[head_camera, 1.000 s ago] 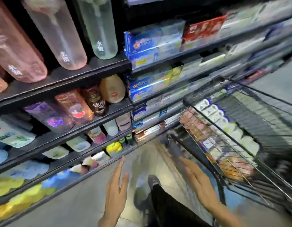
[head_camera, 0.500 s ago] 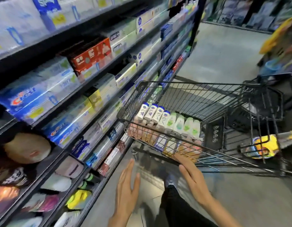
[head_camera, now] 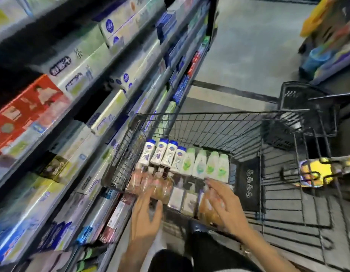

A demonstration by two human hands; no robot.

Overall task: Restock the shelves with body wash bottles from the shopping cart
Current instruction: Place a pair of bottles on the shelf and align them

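Grey speckled floor point(head_camera: 248, 55) runs down the aisle, with dark metal shelves point(head_camera: 131, 107) climbing on my left, packed with long cardboard toothpaste boxes point(head_camera: 76, 61), mostly white and blue, plus a red one point(head_camera: 29, 107) closer in. Everything's a bit smeared by motion, so labels aren't readable.

Right up against the shelving sits the shopping cart point(head_camera: 219, 118), black wire mesh, boxy, its near-left corner just beside the shelf edge. Open floor stretches beyond its far rim and off to the right, where another black basket point(head_camera: 307, 107) sits.

Down in the cart, the body wash bottles lie flat in rows, long axis running away from me, caps pointing at the far end. Back row: four white ones with blue caps point(head_camera: 162, 154), then four white-green ones point(head_camera: 205, 163) touching side by side. Nearer row: clear pinkish-amber bottles point(head_camera: 150, 183), glossy plastic, and some pale lilac ones point(head_camera: 182, 199) between my hands.

My left hand point(head_camera: 144, 218) hovers at the cart's near edge, fingers spread and loose, gripping nothing. My right hand point(head_camera: 223, 201) reaches in over an amber bottle point(head_camera: 205, 211), fingers straight and splayed, tips near the green bottles' bases; can't tell if it's touching anything.
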